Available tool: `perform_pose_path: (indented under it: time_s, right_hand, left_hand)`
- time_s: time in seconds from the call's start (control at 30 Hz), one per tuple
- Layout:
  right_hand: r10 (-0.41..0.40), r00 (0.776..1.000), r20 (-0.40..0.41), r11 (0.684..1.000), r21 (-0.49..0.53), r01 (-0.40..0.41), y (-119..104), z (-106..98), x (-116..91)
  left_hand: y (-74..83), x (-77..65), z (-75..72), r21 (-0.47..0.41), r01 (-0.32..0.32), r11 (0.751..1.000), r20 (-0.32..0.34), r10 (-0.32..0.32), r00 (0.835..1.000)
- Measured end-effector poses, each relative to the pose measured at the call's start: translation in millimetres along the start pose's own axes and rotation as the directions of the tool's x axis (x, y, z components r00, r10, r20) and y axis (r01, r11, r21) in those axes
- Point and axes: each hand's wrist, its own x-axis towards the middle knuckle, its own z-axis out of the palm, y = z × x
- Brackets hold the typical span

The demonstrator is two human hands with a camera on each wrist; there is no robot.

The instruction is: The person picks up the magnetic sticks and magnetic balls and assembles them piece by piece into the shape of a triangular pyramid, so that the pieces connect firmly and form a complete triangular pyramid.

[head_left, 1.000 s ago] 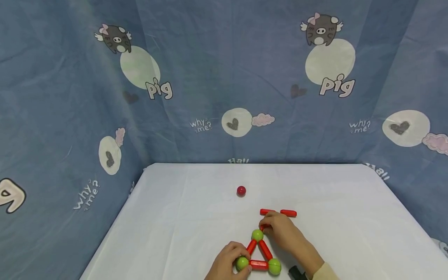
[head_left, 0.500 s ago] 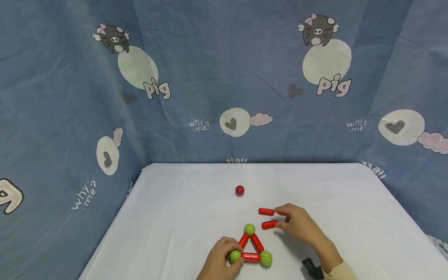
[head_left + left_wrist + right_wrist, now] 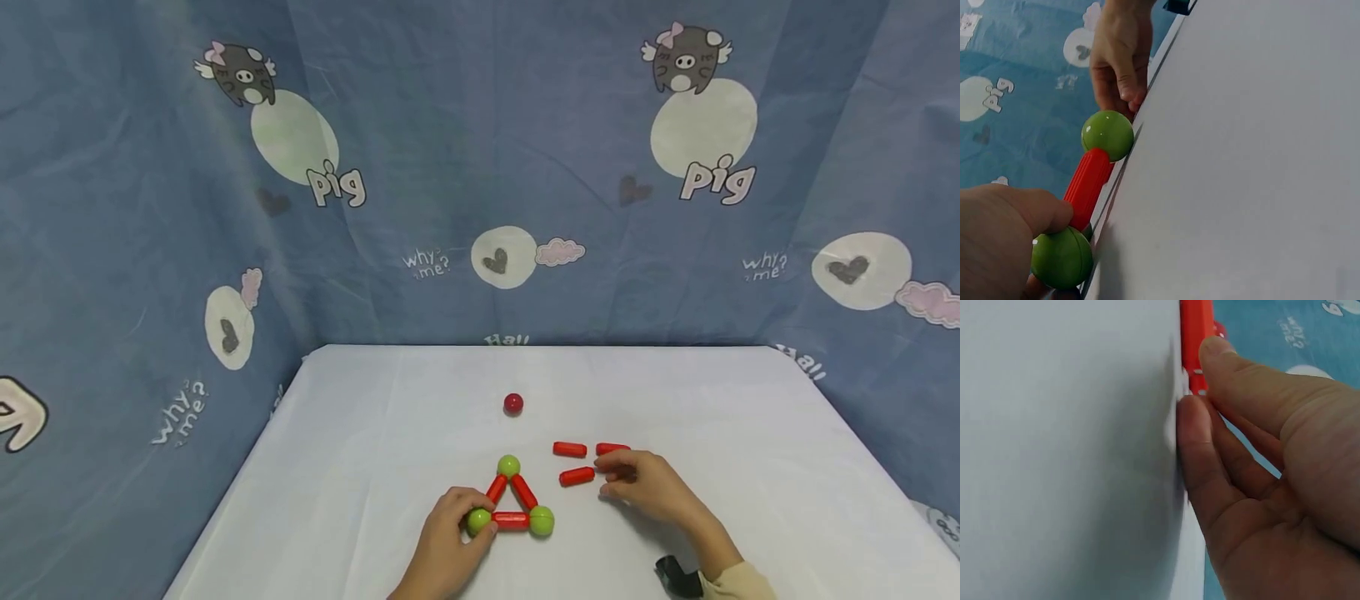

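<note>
A triangle of red rods [image 3: 512,522] joined by green balls [image 3: 542,521] lies on the white table. My left hand [image 3: 447,537] holds its left corner, thumb and fingers around a green ball [image 3: 1062,257]; in the left wrist view the thumb lies against a red rod [image 3: 1087,187]. To the right, my right hand [image 3: 648,487] hovers low by three loose red rods, with fingers loosely bent and nothing plainly held. The nearest loose rod [image 3: 577,477] lies just left of its fingertips, and another rod [image 3: 612,448] is partly behind the hand. In the right wrist view, the thumb overlaps a red rod's end [image 3: 1196,337].
A small red ball [image 3: 513,404] sits farther back on the white table [image 3: 405,417]. A third loose rod [image 3: 570,449] lies left of the partly hidden one. Blue patterned cloth [image 3: 420,167] hangs behind and beside the table.
My right hand has set down a red rod beside the other loose rods, let go and drawn slightly right. My left hand has slid the triangle left and away from me.
</note>
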Motion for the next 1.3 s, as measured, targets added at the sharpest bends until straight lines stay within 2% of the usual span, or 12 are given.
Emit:
perform_pose_path:
  time_s: [0.13, 0.67, 0.83, 1.07, 1.3]
  right_hand:
    - [0.005, 1.0, -0.012, 1.0, 0.002, -0.004, -0.3, 8.1, 5.0]
    - [0.021, 0.999, -0.045, 1.0, -0.014, -0.021, -10.1, 23.4, 8.3]
    - [0.047, 0.993, -0.104, 0.998, -0.032, -0.051, -17.5, 25.5, 8.8]
    - [0.086, 0.986, -0.142, 0.995, 0.058, -0.079, -26.0, 22.6, 10.5]
    - [0.064, 0.978, -0.198, 0.983, 0.179, -0.028, -36.0, 17.8, 15.2]
  left_hand:
    - [-0.3, 1.3, -1.3, 0.004, 0.003, 1.0, -0.023, -0.003, 1.0]
    - [-1.4, 0.8, -0.9, -0.007, -0.006, 1.0, -0.027, 0.006, 1.0]
    - [-0.5, 0.6, -0.7, -0.011, -0.004, 1.0, -0.023, 0.004, 1.0]
    - [0.5, 0.4, -0.9, -0.018, 0.006, 1.0, -0.018, -0.006, 1.0]
    - [0.5, 1.1, -1.1, -0.01, -0.002, 1.0, -0.018, 0.001, 1.0]
